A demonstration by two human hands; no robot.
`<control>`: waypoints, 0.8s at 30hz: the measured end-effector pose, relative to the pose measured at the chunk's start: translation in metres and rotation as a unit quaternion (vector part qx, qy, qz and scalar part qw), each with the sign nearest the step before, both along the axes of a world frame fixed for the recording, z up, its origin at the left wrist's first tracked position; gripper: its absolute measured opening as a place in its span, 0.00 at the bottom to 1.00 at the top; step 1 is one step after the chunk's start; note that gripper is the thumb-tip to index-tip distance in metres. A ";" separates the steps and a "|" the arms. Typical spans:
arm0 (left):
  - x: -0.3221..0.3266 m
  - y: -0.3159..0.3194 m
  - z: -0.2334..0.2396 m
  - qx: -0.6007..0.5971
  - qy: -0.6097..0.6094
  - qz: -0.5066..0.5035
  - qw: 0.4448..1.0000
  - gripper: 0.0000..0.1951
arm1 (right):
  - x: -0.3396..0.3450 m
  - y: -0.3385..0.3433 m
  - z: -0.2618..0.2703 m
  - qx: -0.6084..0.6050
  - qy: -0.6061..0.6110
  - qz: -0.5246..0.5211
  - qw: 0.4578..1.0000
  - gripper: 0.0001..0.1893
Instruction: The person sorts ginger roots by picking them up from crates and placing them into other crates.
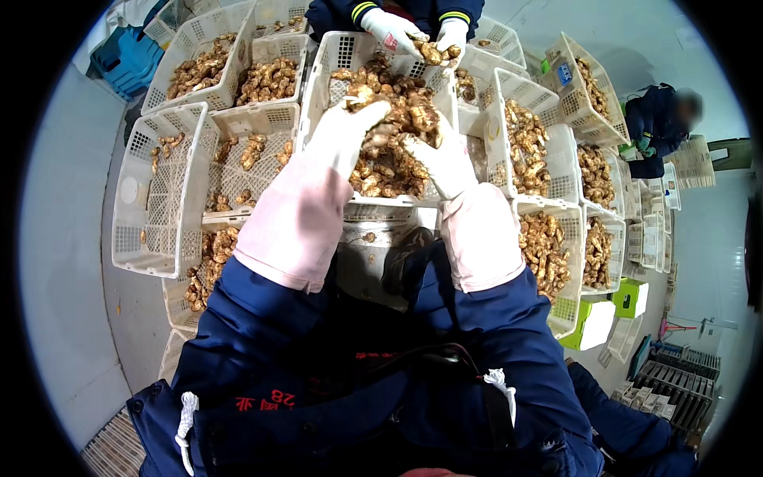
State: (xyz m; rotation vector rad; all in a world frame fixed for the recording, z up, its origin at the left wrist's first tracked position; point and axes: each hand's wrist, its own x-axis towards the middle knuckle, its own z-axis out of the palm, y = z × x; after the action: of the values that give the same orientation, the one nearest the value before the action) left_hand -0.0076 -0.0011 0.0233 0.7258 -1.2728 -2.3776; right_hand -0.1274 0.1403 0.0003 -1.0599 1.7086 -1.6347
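Observation:
Knobbly brown rhizomes (387, 179), ginger-like, fill much of a white perforated plastic crate (316, 71) before me. Above this heap, a large branching clump of rhizomes (420, 113) lies between my hands. My left hand (343, 134), in a white glove, grips the clump's left side, where a pale tip shows. At the right side, my right hand (444, 158), gloved too, has its fingers curled around the lower part. The clump hides some of the fingertips. Pale pink sleeve covers reach from both gloves over dark blue sleeves.
Across the crate, another person's white-gloved hands (390, 30) hold rhizome pieces (435, 52). Crates with rhizomes stand close on the left (205, 119) and right (506, 95). A person (656, 128) sits farther right. Green-and-white boxes (590, 325) and a blue plastic stool (125, 59) stand farther out.

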 end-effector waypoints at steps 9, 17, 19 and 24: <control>-0.013 0.007 -0.016 -0.052 -0.013 -0.069 0.996 0.11 | -0.016 0.020 0.013 0.085 -0.001 -0.215 0.973 0.19; -0.007 -0.024 -0.027 -0.001 0.000 0.134 0.991 0.16 | -0.143 0.172 -0.010 -0.517 -0.418 -0.545 0.510 0.15; -0.008 -0.041 -0.046 0.018 -0.031 0.166 0.985 0.17 | -0.150 0.167 -0.029 -0.520 -0.482 -0.523 0.473 0.15; 0.011 -0.043 -0.028 0.057 -0.116 0.186 0.974 0.18 | -0.074 0.036 -0.012 0.302 -0.039 -0.189 0.933 0.18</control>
State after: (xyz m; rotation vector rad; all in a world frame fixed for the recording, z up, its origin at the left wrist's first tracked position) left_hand 0.0035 -0.0443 -0.0043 1.1917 -0.9802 -2.1160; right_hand -0.2011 0.1765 -0.0114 -0.3785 2.2482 -1.1824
